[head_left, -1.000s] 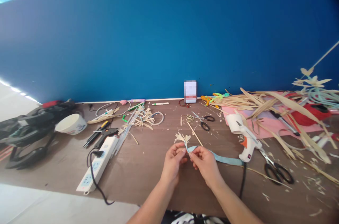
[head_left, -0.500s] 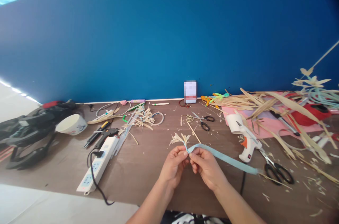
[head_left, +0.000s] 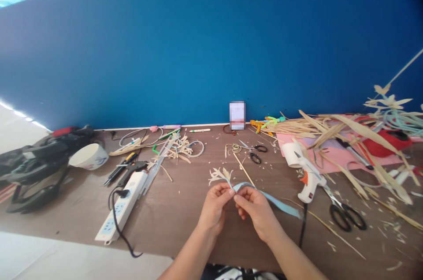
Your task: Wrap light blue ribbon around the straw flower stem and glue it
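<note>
Between my fingers, near the front middle of the table, is a small pale flower (head_left: 219, 175) with narrow, husk-like petals, leaning to the left. My left hand (head_left: 211, 209) pinches its stem just below the petals. A light blue ribbon (head_left: 280, 205) runs from the stem; my right hand (head_left: 256, 210) pinches it close to my left fingertips. The ribbon's loose end trails off to the right over the table. My fingers hide the spot where ribbon and stem meet.
Right of my hands lie a white glue gun (head_left: 309, 183), black-handled scissors (head_left: 346, 217) and pale dried husk strips (head_left: 325, 125). Smaller scissors (head_left: 256, 152) lie farther back. Leftward are a power strip (head_left: 124, 207), a dark glue gun (head_left: 130, 172) and a white paper bowl (head_left: 88, 156).
The flower has tipped farther left. The ribbon's loose end has drawn left toward my hands, and a thin straw-like strip now shows more fully beside it. Both hands keep nearly the same place.
</note>
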Demonstrator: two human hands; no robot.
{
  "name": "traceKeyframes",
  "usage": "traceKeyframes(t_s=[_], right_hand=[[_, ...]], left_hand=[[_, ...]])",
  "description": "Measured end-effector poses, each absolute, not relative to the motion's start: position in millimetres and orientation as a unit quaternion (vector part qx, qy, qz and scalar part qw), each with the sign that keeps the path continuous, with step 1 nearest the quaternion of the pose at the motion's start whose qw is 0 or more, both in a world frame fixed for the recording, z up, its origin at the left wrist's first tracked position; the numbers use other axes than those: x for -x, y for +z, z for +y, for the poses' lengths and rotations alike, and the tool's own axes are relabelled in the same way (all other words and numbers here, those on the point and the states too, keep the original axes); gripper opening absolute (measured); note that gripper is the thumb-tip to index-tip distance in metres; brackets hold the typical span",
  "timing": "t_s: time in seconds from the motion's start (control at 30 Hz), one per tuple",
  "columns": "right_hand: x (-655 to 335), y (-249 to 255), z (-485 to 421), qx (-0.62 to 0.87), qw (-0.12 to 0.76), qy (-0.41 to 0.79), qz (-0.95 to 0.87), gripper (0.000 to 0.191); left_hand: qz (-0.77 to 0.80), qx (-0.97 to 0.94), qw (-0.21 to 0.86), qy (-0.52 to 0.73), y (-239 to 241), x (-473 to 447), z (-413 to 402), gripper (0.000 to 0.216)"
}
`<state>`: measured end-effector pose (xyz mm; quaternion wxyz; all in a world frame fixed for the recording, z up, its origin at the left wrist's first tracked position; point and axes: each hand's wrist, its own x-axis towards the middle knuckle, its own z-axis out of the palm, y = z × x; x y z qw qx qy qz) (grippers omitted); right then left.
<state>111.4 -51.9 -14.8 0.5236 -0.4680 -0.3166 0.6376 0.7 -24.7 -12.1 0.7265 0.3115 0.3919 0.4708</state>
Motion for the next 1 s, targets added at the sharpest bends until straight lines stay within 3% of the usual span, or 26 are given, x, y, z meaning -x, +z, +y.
traceKeyframes(t_s=[0.27, 1.0], right_hand=[[-112.5, -23.2, -57.0, 0.537, 0.524, 0.495, -0.438, 0.02], [-114.3, -14.9, -53.9, 0.351, 0.501, 0.765, -0.201, 0.022]], left_hand=[[0.401, -0.323, 0.679, 0.524, -12.7, -4.8, -25.5, 0.016], [0.349, -0.292, 0.741, 0.494, -5.5, -4.5, -25.7, 0.01]])
